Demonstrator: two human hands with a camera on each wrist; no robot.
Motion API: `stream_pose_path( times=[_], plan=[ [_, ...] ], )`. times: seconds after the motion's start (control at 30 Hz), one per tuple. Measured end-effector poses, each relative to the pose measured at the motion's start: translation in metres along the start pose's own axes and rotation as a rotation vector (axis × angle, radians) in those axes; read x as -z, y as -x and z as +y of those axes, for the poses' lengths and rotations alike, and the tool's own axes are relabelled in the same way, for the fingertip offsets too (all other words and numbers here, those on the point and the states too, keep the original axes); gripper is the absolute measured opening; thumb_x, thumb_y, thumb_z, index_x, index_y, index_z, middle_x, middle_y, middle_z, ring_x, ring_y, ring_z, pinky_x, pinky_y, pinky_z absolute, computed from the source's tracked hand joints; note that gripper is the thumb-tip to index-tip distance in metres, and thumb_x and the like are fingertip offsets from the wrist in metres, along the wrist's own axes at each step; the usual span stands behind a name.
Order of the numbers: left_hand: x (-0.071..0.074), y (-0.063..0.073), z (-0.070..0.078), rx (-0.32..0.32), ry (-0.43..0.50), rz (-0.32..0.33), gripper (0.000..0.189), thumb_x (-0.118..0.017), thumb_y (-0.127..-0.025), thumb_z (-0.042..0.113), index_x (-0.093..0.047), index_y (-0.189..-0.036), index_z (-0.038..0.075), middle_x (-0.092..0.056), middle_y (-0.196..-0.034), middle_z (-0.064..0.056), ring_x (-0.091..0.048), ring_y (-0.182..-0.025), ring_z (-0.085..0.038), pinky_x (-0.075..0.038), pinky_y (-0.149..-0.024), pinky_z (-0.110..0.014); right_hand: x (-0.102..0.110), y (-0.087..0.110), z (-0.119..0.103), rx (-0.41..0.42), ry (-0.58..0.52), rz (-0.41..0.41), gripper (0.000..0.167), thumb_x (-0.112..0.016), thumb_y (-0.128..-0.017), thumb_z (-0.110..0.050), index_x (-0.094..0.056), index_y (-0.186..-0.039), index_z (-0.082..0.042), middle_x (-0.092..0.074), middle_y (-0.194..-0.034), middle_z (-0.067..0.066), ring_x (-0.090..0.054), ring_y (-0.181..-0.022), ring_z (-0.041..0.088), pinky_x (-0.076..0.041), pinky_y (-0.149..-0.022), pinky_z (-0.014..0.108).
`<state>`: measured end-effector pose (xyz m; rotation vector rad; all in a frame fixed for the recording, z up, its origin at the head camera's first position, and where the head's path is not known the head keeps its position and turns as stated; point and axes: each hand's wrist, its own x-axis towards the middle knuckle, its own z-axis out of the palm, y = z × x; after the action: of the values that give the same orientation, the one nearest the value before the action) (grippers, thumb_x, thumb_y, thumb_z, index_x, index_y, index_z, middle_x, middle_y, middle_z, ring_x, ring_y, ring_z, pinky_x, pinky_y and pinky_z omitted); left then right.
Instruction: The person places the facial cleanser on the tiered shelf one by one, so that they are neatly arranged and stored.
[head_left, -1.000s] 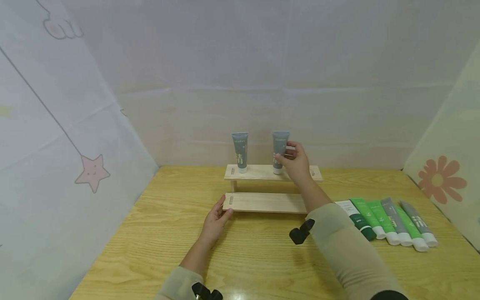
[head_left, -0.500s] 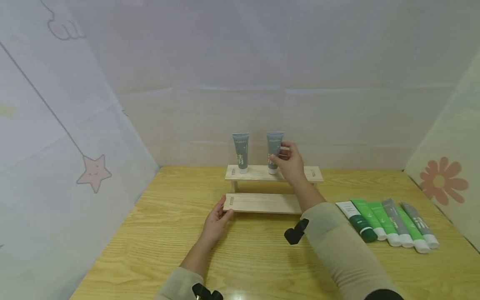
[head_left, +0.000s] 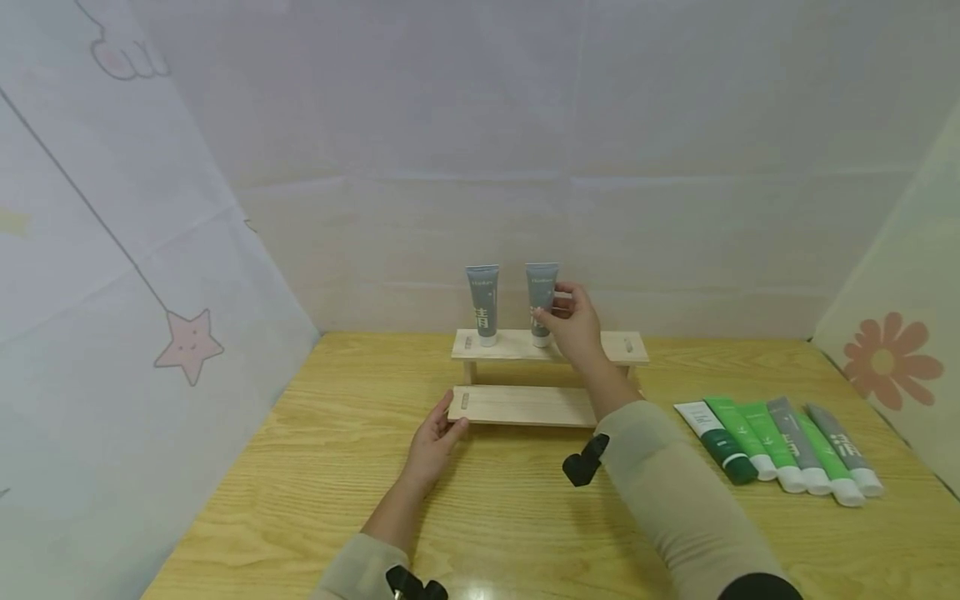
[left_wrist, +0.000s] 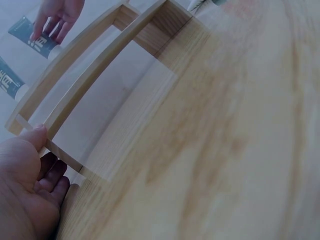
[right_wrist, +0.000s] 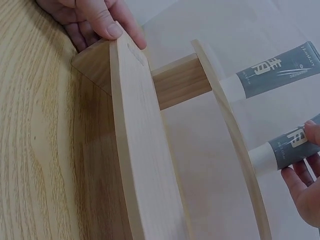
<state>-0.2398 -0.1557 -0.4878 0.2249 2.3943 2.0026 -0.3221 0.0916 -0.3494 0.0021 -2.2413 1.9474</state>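
A two-step wooden display shelf [head_left: 525,407] stands on the table. My left hand [head_left: 431,446] grips the left end of its lower step, thumb at the front edge, as the left wrist view also shows. On the upper step, a grey squeeze tube [head_left: 542,285] stands upright on its white cap. My right hand [head_left: 579,329] pinches that tube from its right side, between thumb and fingers. A second grey squeeze tube [head_left: 483,302] stands cap-down at the upper step's left end, a gap apart from the held one. Both tubes also appear in the right wrist view.
Right of the shelf, several squeeze tubes lie side by side on the wooden table [head_left: 300,483]: a white and dark green tube [head_left: 718,443], green tubes [head_left: 772,437] and grey tubes [head_left: 843,446]. A pale cloth backdrop [head_left: 420,208] rises behind the table.
My right hand has moved left along the upper step with the grey squeeze tube, bringing it closer to the other standing tube. The left hand has kept its hold on the shelf.
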Motion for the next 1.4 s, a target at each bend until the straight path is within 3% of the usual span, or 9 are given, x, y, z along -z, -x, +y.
stream_pose_path(
  times=[0.3, 0.77, 1.4],
  plan=[
    [-0.001, 0.000, 0.003, 0.011, 0.023, -0.005, 0.064, -0.054, -0.102, 0.017, -0.022, -0.156, 0.006, -0.014, -0.164, -0.016, -0.015, -0.150, -0.035, -0.024, -0.119, -0.052, -0.007, 0.001, -0.002, 0.002, 0.000, -0.001, 0.053, -0.071, -0.090, -0.014, -0.046, -0.137, -0.015, -0.059, -0.130, 0.016, -0.057, -0.121, 0.031, -0.048, -0.106, 0.046],
    [0.001, -0.001, 0.000, 0.011, 0.001, -0.003, 0.065, -0.055, -0.102, 0.022, -0.022, -0.156, 0.007, -0.014, -0.164, -0.018, -0.016, -0.149, -0.038, -0.025, -0.118, -0.054, -0.009, 0.001, -0.003, -0.001, 0.011, -0.012, 0.053, -0.071, -0.090, -0.014, -0.045, -0.137, -0.015, -0.059, -0.130, 0.016, -0.058, -0.121, 0.031, -0.048, -0.106, 0.045],
    [0.000, -0.002, 0.001, 0.014, -0.011, 0.007, 0.065, -0.056, -0.101, 0.020, -0.023, -0.155, 0.006, -0.017, -0.162, -0.019, -0.022, -0.148, -0.037, -0.027, -0.118, -0.054, 0.002, 0.004, 0.004, -0.012, -0.014, -0.024, 0.057, -0.073, -0.090, -0.020, -0.046, -0.140, -0.015, -0.055, -0.137, 0.014, -0.053, -0.128, 0.031, -0.046, -0.108, 0.043]
  ],
)
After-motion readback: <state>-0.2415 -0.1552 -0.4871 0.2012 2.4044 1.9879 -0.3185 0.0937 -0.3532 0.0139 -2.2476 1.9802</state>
